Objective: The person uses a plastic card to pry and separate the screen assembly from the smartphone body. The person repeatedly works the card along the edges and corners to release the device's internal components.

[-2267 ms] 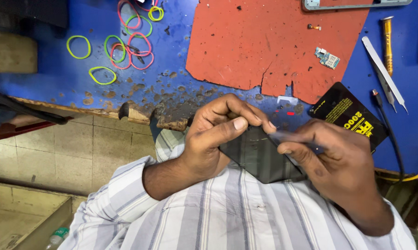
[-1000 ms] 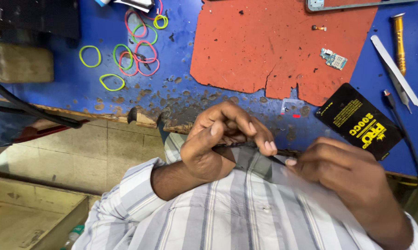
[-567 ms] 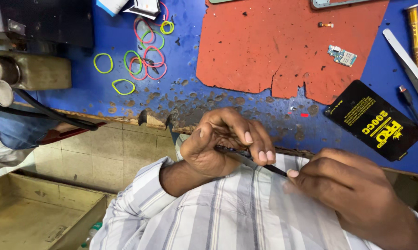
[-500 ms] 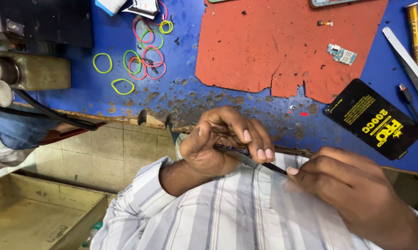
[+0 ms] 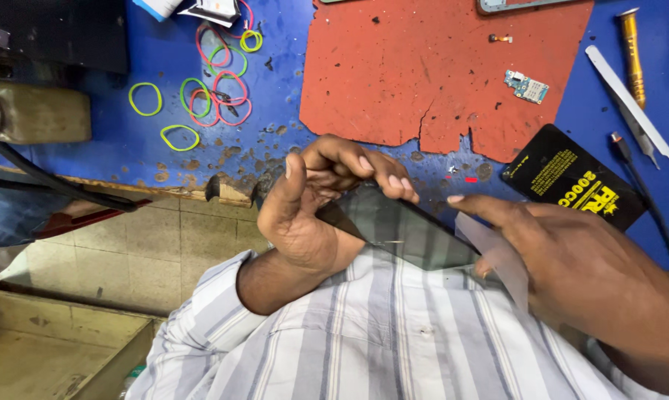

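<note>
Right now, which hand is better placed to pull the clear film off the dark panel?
Right. The right hand pinches the film at one end of the panel, while the left hand is wrapped around the other end, steadying it.

Right hand (image 5: 571,267) covers dark panel's (image 5: 401,226) end.

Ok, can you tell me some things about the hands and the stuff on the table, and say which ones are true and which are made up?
1. Both hands hold a dark flat panel. True: the left hand grips one end and the right hand the other.
2. The rubber bands lie on the red mat. False: they lie on the blue table.
3. A small circuit board sits on the red mat. True.
4. The tweezers are in the right hand. False: they lie on the table, next to a yellow screwdriver.
</note>
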The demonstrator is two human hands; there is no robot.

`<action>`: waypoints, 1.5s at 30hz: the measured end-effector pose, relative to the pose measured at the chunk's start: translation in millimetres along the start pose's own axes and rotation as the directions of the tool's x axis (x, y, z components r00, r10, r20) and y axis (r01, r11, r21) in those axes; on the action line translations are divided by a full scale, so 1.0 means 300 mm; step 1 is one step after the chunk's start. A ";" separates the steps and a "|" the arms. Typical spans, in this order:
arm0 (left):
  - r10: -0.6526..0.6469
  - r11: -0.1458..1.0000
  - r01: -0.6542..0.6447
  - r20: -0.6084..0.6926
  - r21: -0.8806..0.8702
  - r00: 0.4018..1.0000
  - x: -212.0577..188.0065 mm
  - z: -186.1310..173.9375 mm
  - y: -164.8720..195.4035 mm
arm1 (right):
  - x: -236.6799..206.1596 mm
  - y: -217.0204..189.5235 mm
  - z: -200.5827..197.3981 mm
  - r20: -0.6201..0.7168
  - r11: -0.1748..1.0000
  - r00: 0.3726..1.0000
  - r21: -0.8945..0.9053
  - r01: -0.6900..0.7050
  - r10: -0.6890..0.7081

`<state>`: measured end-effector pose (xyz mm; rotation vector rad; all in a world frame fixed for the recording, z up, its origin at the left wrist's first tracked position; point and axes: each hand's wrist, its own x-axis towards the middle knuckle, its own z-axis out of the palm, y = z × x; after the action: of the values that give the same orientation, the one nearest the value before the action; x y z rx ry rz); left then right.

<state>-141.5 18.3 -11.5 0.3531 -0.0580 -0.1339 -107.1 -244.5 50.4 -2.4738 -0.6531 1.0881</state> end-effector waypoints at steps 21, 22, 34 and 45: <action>0.112 0.992 -0.116 -0.091 -0.047 0.990 0.035 0.025 0.015 | 0.064 0.037 0.174 -0.434 0.453 0.895 0.781 0.431 -0.104; 0.089 0.995 -0.092 -0.084 -0.027 0.992 0.038 0.032 0.019 | 0.062 0.036 0.167 -0.447 0.487 0.888 0.756 0.438 -0.106; -0.810 0.570 0.689 0.162 0.447 0.564 0.100 0.071 0.173 | 0.028 0.067 -0.106 0.136 0.861 0.961 0.487 0.145 -0.239; -0.854 0.519 0.779 0.255 0.351 0.454 0.070 -0.013 0.089 | 0.017 0.118 -0.107 -0.056 0.811 0.954 0.513 0.281 -0.295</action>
<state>-117.3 41.6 -5.3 0.5175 -0.3132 -1.2157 -70.3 -275.3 50.5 -1.8331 -0.6193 1.0147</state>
